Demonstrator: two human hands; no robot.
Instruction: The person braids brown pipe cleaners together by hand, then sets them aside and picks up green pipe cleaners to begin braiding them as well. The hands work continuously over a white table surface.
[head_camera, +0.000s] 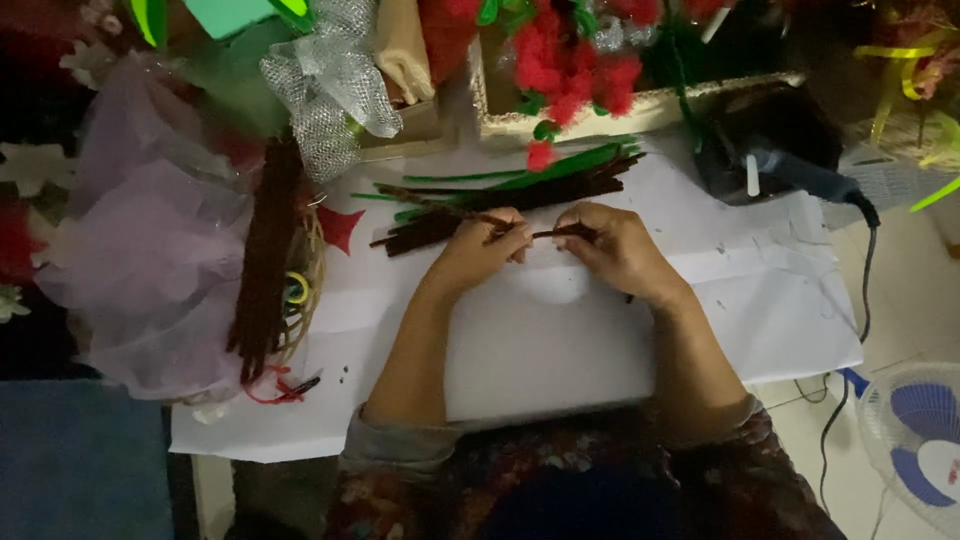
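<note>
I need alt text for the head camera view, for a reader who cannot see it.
Seen from above, the left hand and right hand pinch a dark brown pipe cleaner between them over white paper. Behind lies a pile of brown and green pipe cleaners, with red pompom flowers further back.

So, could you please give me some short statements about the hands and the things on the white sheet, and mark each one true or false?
1. Both hands, left hand and right hand, hold a brown fuzzy wire. True.
2. A pile of brown and green fuzzy wires lies beyond the hands. True.
3. The hands work on a bare wooden table. False: they work over a white paper sheet.
4. A small fan stands on the floor at the right. True.
5. The pink netting lies to the right of the hands. False: it lies at the left.
</note>
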